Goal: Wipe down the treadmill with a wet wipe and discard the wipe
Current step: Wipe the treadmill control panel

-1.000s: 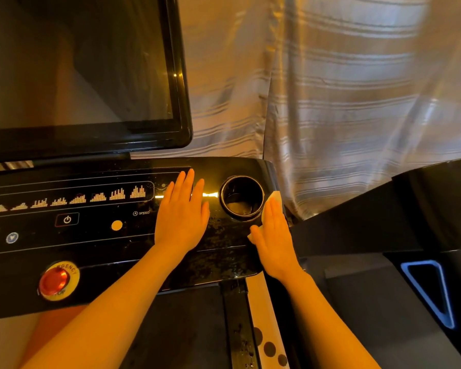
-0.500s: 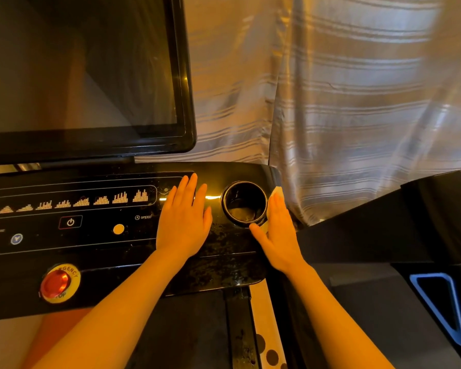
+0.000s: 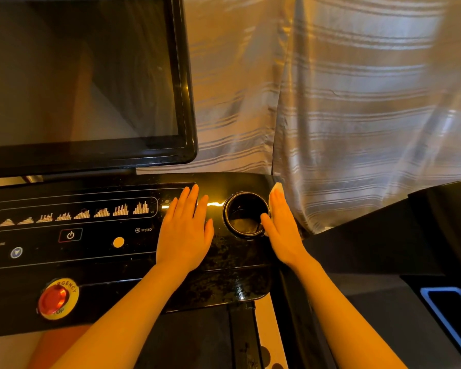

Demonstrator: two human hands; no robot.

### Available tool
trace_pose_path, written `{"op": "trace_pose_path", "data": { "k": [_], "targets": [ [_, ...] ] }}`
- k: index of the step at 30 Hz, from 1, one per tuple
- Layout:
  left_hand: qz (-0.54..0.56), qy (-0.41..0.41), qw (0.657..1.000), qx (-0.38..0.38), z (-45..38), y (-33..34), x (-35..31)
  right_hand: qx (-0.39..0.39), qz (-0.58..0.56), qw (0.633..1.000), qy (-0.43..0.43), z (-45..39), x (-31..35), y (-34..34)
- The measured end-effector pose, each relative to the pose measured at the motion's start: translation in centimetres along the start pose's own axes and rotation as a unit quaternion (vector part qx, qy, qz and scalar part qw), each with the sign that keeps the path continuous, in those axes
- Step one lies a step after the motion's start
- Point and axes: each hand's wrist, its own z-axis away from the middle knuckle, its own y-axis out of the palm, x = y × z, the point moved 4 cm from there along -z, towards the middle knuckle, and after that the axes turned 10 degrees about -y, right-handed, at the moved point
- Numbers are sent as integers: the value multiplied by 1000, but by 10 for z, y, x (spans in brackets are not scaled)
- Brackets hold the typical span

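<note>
The treadmill console [image 3: 232, 278] is glossy black, with wet streaks on its right part. My left hand [image 3: 184, 230] lies flat on it, fingers apart, left of the round cup holder [image 3: 245, 215]. My right hand [image 3: 282, 227] presses flat on the console's right edge, beside the cup holder. A white wet wipe [image 3: 276, 187] lies under that hand; only its tip shows past the fingertips.
A large dark screen [image 3: 85, 75] stands above the console. A red emergency stop button [image 3: 54, 299], a power button [image 3: 70, 235] and a yellow button [image 3: 118, 242] sit on the left. A striped curtain [image 3: 357, 102] hangs behind. A second black machine [image 3: 410, 235] stands at right.
My right hand with the wipe has slid forward along the console's right edge, from below the cup holder to beside it. My left hand has stayed in place.
</note>
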Motion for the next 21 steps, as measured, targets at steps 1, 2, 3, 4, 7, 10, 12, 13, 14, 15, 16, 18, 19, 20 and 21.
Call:
{"op": "trace_pose_path", "data": {
  "k": [1, 2, 3, 4, 7, 10, 12, 13, 14, 15, 16, 18, 19, 20, 21],
  "targets": [
    [0, -1, 1000, -2, 0, 0, 0, -9, -17, 999, 28, -8, -7, -2],
    [0, -1, 1000, -4, 0, 0, 0, -22, -33, 998, 57, -16, -13, -3],
    [0, -1, 1000, -5, 0, 0, 0, -31, -46, 995, 82, -21, -16, -5],
    [2, -1, 1000, -6, 0, 0, 0, -36, -49, 993, 100, -25, -17, -5],
    [6, -2, 1000, -5, 0, 1, 1, -33, -27, 997, 72, -22, 2, -4],
    [-1, -1, 1000, -10, -1, 2, 1, -18, -18, 1000, -16, -8, 23, 0],
    [-2, 1, 1000, -15, -1, 2, 1, 2, -29, 999, -32, -12, 21, 0],
    [-1, 1, 1000, -16, -1, 3, 1, 8, -20, 999, -32, -19, 14, 0],
    [-1, 2, 1000, -17, -1, 3, 1, 10, -14, 1000, -25, -27, 3, -1],
    [-2, 2, 1000, -20, -1, 3, 1, 5, -14, 1000, -10, -36, -5, -2],
    [-3, 3, 1000, -23, -1, 3, 1, -4, -19, 1000, 11, -44, -10, -4],
    [-6, 4, 1000, -28, -1, 3, 1, -11, -22, 998, 58, -52, -16, -4],
    [-8, 5, 1000, -30, -1, 3, 1, -5, -19, 997, 70, -52, -16, -5],
    [-9, 6, 999, -31, -1, 4, 1, 3, -17, 997, 79, -51, -15, -4],
    [-10, 6, 999, -33, -1, 4, 1, 5, -13, 997, 77, -49, -14, -4]
  ]
}}
